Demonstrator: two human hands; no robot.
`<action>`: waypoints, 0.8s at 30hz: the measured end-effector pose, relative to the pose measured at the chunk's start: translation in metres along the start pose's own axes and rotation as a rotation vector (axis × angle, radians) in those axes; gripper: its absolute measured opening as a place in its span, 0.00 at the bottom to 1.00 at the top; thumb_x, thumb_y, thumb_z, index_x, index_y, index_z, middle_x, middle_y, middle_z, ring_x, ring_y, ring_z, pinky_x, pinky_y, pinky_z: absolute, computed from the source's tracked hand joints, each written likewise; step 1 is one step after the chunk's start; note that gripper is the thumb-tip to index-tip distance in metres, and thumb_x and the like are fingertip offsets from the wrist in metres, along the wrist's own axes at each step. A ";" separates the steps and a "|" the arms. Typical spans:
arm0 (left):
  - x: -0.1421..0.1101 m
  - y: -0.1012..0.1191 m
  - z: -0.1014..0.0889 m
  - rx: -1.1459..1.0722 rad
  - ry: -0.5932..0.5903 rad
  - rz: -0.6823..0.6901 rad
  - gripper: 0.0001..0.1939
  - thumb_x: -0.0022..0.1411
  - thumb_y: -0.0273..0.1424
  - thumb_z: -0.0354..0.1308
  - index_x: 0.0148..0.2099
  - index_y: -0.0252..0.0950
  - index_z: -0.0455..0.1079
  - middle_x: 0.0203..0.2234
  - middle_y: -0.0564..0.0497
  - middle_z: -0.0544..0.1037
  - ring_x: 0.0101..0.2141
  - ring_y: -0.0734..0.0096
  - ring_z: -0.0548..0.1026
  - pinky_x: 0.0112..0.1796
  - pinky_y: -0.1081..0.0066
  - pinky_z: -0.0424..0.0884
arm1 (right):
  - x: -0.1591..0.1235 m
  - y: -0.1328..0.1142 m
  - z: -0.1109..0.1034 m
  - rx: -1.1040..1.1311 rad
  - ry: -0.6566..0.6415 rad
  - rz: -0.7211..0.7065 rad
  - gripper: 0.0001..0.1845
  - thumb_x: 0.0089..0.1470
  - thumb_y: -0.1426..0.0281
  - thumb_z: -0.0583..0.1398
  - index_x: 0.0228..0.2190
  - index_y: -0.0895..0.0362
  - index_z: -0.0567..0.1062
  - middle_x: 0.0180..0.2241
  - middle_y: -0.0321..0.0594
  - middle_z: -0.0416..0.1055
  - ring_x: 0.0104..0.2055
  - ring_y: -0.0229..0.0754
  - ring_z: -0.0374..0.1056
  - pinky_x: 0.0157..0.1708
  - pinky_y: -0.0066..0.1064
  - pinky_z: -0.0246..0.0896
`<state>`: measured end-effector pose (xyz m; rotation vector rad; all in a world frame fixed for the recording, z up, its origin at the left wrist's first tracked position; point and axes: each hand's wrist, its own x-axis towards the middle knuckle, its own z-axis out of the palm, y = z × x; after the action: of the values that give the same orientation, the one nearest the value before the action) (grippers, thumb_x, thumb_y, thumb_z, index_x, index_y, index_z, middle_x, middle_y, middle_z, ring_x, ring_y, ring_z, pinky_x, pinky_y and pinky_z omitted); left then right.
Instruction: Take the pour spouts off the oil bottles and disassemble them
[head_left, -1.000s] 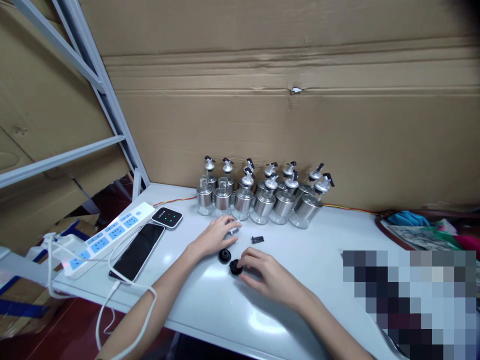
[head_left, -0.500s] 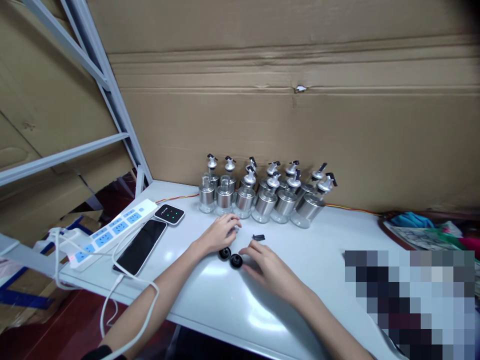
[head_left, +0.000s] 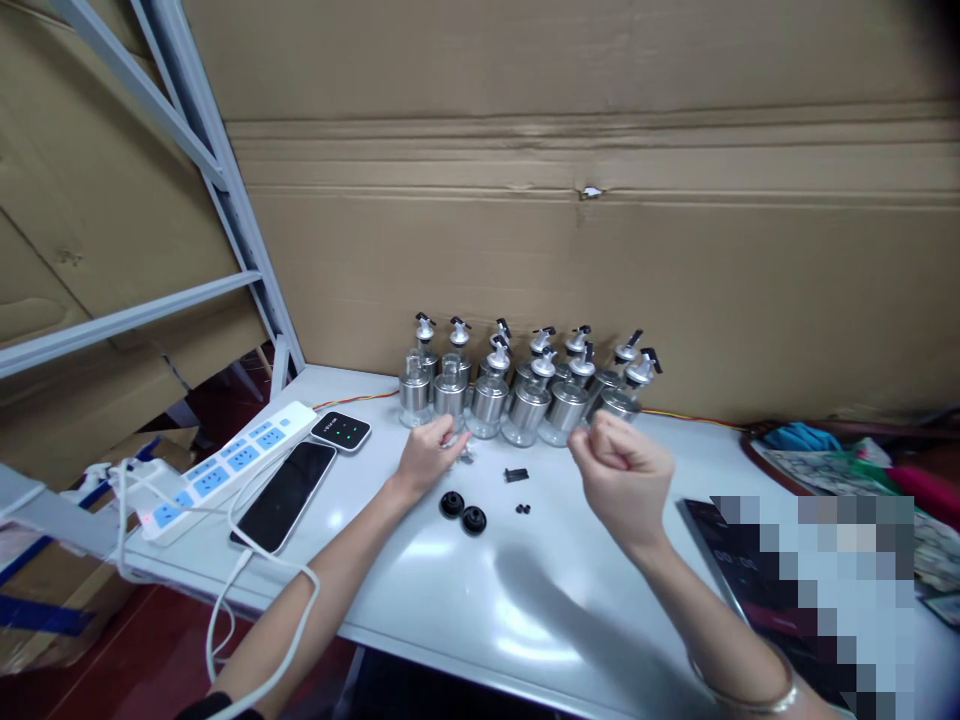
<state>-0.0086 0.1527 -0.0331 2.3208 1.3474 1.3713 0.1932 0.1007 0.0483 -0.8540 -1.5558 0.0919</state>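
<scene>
My left hand (head_left: 424,456) rests on the white table (head_left: 420,590), fingers curled around a small silver spout piece (head_left: 466,455) just in front of the bottles. My right hand (head_left: 622,474) is raised above the table in a loose fist; what it holds, if anything, is hidden. Two black round caps (head_left: 463,511) lie side by side between my hands. A small black clip (head_left: 515,474) and a tiny black bit (head_left: 523,509) lie to their right. Several glass-and-steel dispenser bottles (head_left: 525,385) stand in two rows against the cardboard wall.
A white power strip (head_left: 225,465), a black phone (head_left: 285,495) on a white cable and a small black box with green lights (head_left: 340,431) lie at the left. A metal shelf frame (head_left: 217,200) stands left. A dark tray with cloths (head_left: 817,450) sits at the right.
My right hand has lifted off the black cap, risen and moved right, closing into a fist. Both caps now lie free on the table. My left hand has shifted slightly toward the bottles.
</scene>
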 end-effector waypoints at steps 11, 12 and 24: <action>0.008 -0.007 -0.014 -0.043 0.230 0.087 0.16 0.50 0.22 0.44 0.20 0.37 0.38 0.14 0.59 0.43 0.16 0.81 0.44 0.18 0.77 0.44 | 0.042 0.033 0.072 0.098 0.361 0.165 0.09 0.46 0.78 0.53 0.20 0.56 0.58 0.27 0.35 0.57 0.26 0.33 0.57 0.28 0.27 0.55; 0.007 -0.005 -0.014 -0.042 0.232 0.095 0.16 0.50 0.21 0.44 0.20 0.37 0.38 0.14 0.59 0.43 0.16 0.82 0.44 0.18 0.77 0.44 | 0.041 0.036 0.081 0.144 0.360 0.186 0.03 0.47 0.76 0.53 0.25 0.57 0.62 0.32 0.38 0.59 0.32 0.35 0.62 0.33 0.29 0.60; -0.001 0.003 -0.007 -0.008 0.154 0.214 0.17 0.52 0.20 0.46 0.18 0.36 0.42 0.12 0.60 0.47 0.14 0.81 0.48 0.18 0.77 0.47 | 0.028 0.081 0.121 0.135 -0.002 0.509 0.21 0.49 0.59 0.56 0.40 0.61 0.66 0.40 0.51 0.71 0.42 0.48 0.67 0.46 0.44 0.59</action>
<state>-0.0122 0.1480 -0.0282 2.4578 1.1532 1.6437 0.1246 0.2245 0.0045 -1.1226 -1.2868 0.5581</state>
